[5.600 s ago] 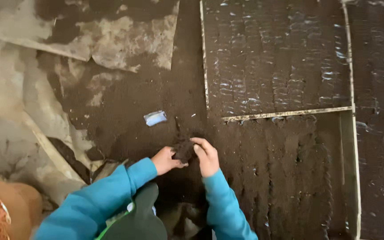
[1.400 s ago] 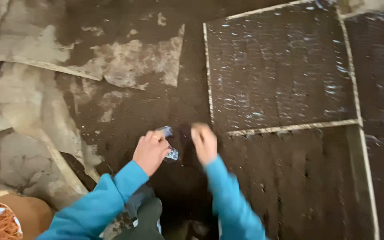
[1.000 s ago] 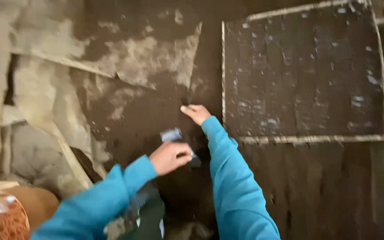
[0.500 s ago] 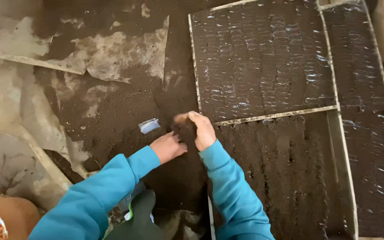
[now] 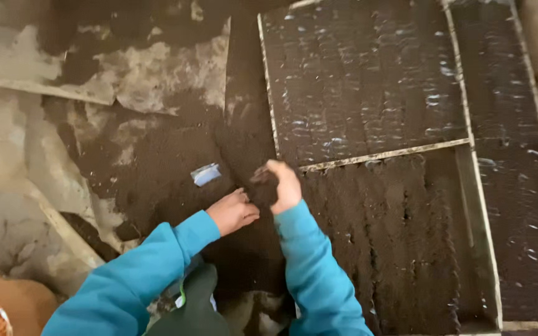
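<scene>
One tray (image 5: 368,81) at upper right looks packed; the furrowed tray (image 5: 393,249) below isn't. Your right hand (image 5: 284,185) cups a soil clump (image 5: 263,186), while your left hand (image 5: 231,211) rests loosely curled, holding nothing.

Left arm: teal sleeve, reaching forward from the lower left, bent slightly inward.
Left hand (image 5: 233,212): palm down, fingers loosely curled and pointing toward the other hand.
Right arm: teal sleeve, rising almost straight up from the bottom edge.
Right hand (image 5: 283,185): cupped, fingers curled leftward, knuckles up.
Spacing: hands just beside each other, fingertips nearly meeting.
</scene>
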